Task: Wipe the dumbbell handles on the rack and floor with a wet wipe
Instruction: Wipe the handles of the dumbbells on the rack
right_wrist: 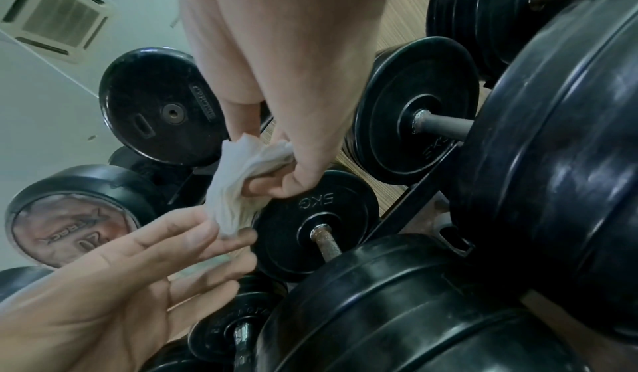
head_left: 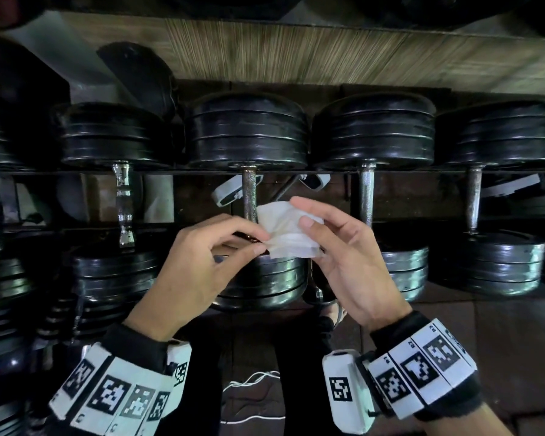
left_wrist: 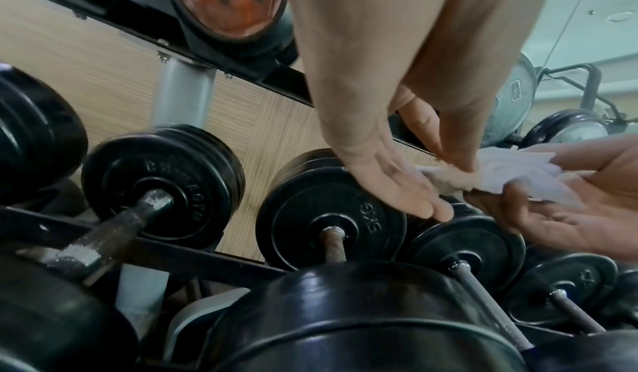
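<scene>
Both hands pinch wet wipe, L hand, R hand, over dumbbell handle

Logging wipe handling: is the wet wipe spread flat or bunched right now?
Bunched and partly folded. The wet wipe is creased, pinched between the left hand and right hand, off the handles.

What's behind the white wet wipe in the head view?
Behind the white wet wipe, pinched by left hand and right hand: a rusty dumbbell handle. Its lower end and plate junction are covered.
</scene>
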